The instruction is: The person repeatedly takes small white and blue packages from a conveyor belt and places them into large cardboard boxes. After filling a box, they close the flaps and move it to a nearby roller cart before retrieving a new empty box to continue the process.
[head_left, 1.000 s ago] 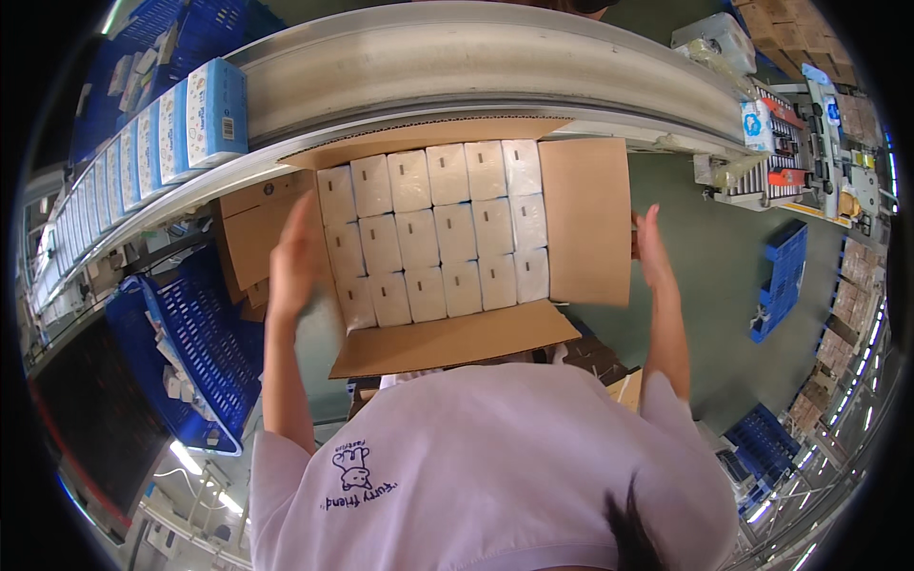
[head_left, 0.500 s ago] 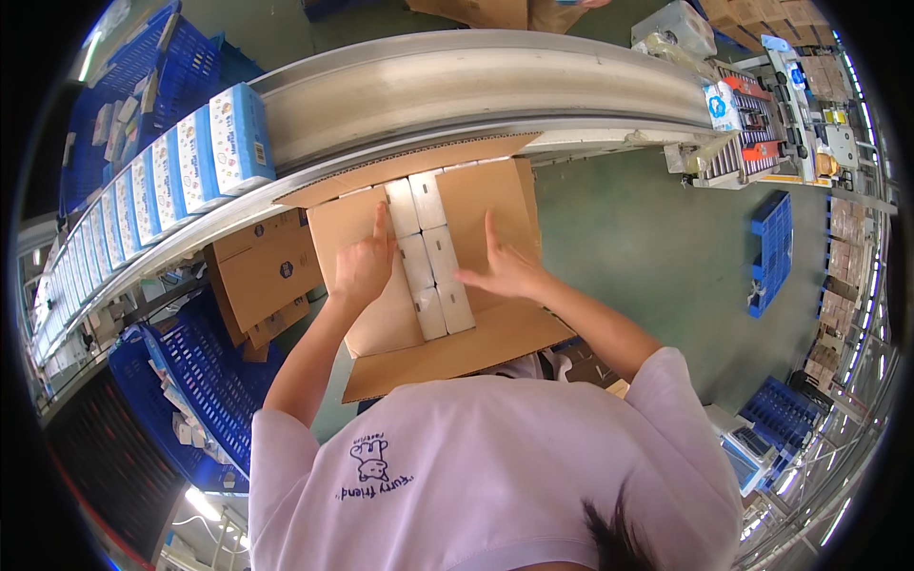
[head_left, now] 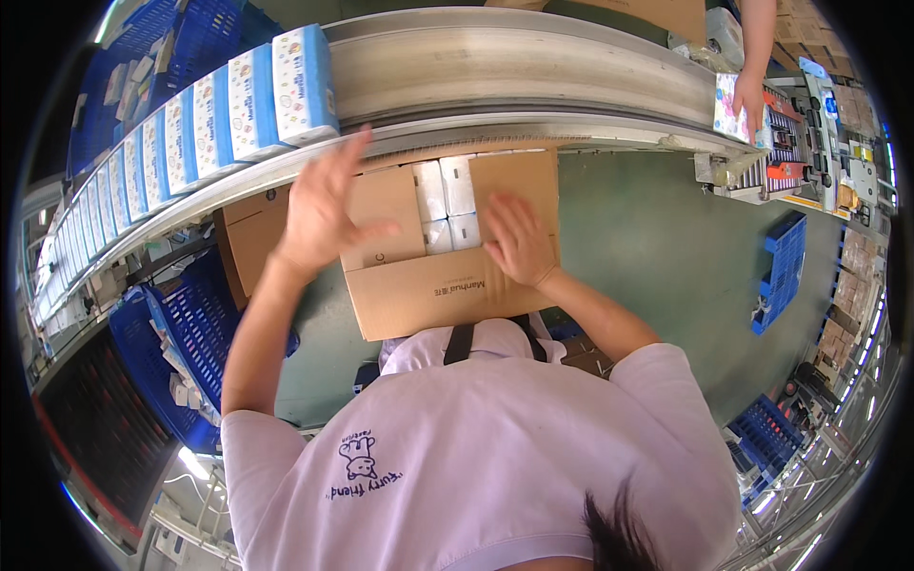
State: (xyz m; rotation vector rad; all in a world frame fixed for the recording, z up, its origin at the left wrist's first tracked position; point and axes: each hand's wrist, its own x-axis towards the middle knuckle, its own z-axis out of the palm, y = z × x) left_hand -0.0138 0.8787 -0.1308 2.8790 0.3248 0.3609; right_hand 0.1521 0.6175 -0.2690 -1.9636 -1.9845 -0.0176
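Observation:
A brown cardboard box (head_left: 438, 293) stands in front of me, against the conveyor's near side. Its left, right and near flaps lie folded inward, while the far flap stands up along the rail. Through the gap between the side flaps show several white packs (head_left: 445, 186) in two columns. My left hand (head_left: 324, 205) is raised over the box's left edge, empty, with fingers spread and slightly blurred. Fingers extended, my right hand (head_left: 519, 238) rests on the right flap near the corner of the near flap, holding nothing.
Blue-and-white tissue packs (head_left: 303, 86) stand in a row on the conveyor (head_left: 514, 76) at the left. At its right end, another person's hand (head_left: 749, 100) touches a similar pack. Blue crates (head_left: 205, 324) stand at lower left; a blue pallet (head_left: 781, 271) lies at right.
The near flap has been folded in over the box. My left hand has moved up and left off its flap; my right hand has flattened. Another person's hand has appeared at upper right.

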